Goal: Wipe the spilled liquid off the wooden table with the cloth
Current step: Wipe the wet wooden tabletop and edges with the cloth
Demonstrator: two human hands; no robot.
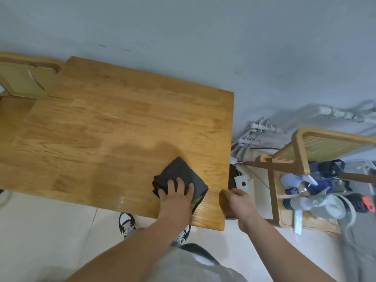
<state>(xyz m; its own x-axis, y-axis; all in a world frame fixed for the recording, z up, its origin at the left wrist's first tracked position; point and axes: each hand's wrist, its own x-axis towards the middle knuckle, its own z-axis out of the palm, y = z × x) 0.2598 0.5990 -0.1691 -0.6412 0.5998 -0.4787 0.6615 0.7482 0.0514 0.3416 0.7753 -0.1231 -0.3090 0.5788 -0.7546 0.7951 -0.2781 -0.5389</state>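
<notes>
Pressing flat, left hand point(176, 197), fingers point(179, 185) spread, pins dark cloth point(180, 178) near tabletop point(101, 123) front-right corner; right hand point(238, 200) curls on the edge; damp sheen beyond, wiping likely midway

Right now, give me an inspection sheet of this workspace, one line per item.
Surface: wooden table, a dull damp-looking patch beyond the cloth; glossy streak near the front edge.
Job's things: dark grey cloth, folded, flat on the table near its right front corner.
Clutter: nothing seen on the tabletop besides the cloth.
Hands: left hand pressed flat on the cloth; right hand at the table's right edge, holding nothing visible.
Cables: white plugs and cords on the floor right of the table.
Surroundings: cane chair at right loaded with bottles and bags; another chair at far left.
</notes>
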